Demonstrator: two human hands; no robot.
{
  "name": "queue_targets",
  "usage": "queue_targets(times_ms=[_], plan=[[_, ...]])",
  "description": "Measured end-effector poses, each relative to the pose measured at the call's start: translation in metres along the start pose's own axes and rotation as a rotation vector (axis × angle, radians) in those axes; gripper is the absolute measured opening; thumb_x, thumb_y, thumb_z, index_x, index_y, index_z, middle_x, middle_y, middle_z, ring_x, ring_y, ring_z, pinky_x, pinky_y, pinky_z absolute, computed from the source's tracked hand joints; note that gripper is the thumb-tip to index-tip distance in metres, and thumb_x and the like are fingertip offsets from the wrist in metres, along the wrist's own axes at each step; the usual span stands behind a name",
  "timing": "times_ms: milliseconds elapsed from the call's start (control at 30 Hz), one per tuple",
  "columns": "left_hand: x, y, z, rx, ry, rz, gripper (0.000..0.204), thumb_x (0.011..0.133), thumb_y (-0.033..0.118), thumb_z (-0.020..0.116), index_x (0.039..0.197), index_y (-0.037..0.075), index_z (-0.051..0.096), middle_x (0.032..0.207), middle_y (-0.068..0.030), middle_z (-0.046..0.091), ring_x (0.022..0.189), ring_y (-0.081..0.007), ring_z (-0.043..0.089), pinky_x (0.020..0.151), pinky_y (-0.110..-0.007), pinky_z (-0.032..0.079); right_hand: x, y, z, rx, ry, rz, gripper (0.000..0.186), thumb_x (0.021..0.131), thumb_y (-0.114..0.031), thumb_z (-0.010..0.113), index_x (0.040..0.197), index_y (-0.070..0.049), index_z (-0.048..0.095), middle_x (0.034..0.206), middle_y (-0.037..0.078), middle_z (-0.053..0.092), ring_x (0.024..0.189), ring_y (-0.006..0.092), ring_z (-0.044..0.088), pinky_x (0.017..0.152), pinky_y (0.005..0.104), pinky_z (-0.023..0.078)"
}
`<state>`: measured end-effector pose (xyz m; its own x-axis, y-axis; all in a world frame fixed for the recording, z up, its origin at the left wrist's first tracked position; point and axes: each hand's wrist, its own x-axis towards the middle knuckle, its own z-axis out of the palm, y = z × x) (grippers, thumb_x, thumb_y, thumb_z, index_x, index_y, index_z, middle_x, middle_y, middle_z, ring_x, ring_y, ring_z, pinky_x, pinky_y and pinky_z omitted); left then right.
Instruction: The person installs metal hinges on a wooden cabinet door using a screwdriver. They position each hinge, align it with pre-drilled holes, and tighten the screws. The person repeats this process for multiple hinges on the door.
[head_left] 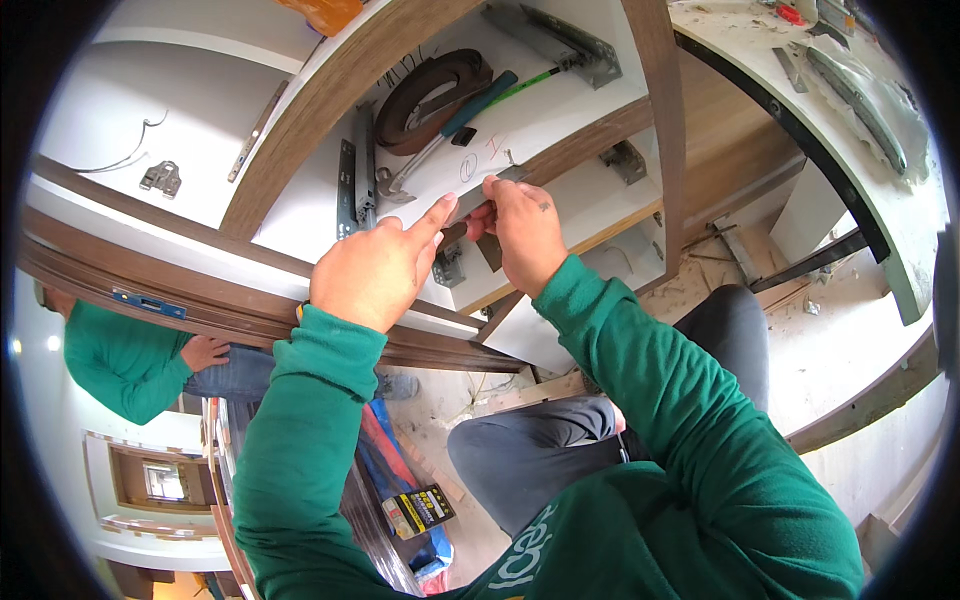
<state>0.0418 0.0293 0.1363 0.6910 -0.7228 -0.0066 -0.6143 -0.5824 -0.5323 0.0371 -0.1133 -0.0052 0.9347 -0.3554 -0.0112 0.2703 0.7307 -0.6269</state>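
Note:
My left hand (372, 270) is raised at the open cabinet with its index finger extended and the other fingers curled at a thin brown strip (489, 254). My right hand (527, 228) pinches the same strip just right of it, near the front edge of a white shelf (450, 177); the fingertips are partly hidden. On that shelf lie a coiled brown edging band (420, 105), a claw hammer with a teal handle (463, 117) and a bright green slim tool (530, 85). Metal drawer runners (348, 185) are fixed at the left side of the compartment.
A co-worker in a green sleeve (130, 355) sits at the left behind a brown frame (230, 318). A white curved worktop (740, 40) with loose bits is at upper right. My bent legs (520, 460) are below, beside blue and red items (395, 450) on the floor.

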Motion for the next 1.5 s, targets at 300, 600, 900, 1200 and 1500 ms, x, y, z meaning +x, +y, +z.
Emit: queue_targets(times_ms=[300,600,900,1200,1500], plan=[[0.008,0.0,0.005,-0.025,0.008,-0.02,0.05,0.107,0.034,0.059,0.155,0.046,0.05,0.085,-0.0135,0.068,0.076,-0.0378,0.072,0.069,-0.05,0.059,0.006,-0.007,0.006,0.074,0.056,0.007,0.035,0.101,-0.022,0.056,0.087,0.007,0.068,0.073,0.016,0.069,0.066,0.0243,0.064,0.071,0.0361,0.049],[-0.001,-0.004,0.012,-0.031,0.062,0.019,0.048,0.109,0.038,0.054,0.156,0.044,0.05,0.092,-0.0147,0.069,0.076,-0.0392,0.072,0.069,-0.051,0.059,-0.001,-0.001,0.009,-0.032,0.046,-0.042,0.034,0.102,-0.022,0.054,0.086,0.005,0.067,0.07,0.016,0.067,0.068,0.0248,0.065,0.072,0.0358,0.05],[-0.061,0.019,0.023,-0.182,0.017,-0.04,0.051,0.107,0.035,0.058,0.158,0.041,0.049,0.086,-0.0153,0.065,0.07,-0.0403,0.069,0.065,-0.052,0.057,-0.046,0.018,-0.016,-0.138,-0.129,0.117,0.039,0.11,-0.034,0.056,0.091,0.0,0.063,0.08,0.012,0.068,0.078,0.0207,0.069,0.077,0.0349,0.053],[-0.091,0.023,0.072,-0.754,0.158,-0.096,0.049,0.109,0.03,0.059,0.157,0.026,0.054,0.095,-0.015,0.072,0.074,-0.0351,0.072,0.07,-0.044,0.057,-0.066,-0.007,-0.082,-0.645,-0.233,0.225,0.034,0.106,-0.033,0.066,0.1,0.001,0.071,0.092,0.01,0.073,0.081,0.0138,0.064,0.071,0.0317,0.051],[-0.169,0.139,0.207,-1.932,-0.325,-0.533,0.034,0.113,0.032,0.056,0.137,0.009,0.062,0.08,-0.0029,0.061,0.061,-0.0076,0.058,0.056,-0.025,0.048,-0.019,-0.068,-0.064,-1.597,-0.35,-0.634,0.058,0.097,-0.011,0.067,0.153,-0.008,0.051,0.1,0.019,0.071,0.083,0.0339,0.07,0.078,0.0441,0.056]])
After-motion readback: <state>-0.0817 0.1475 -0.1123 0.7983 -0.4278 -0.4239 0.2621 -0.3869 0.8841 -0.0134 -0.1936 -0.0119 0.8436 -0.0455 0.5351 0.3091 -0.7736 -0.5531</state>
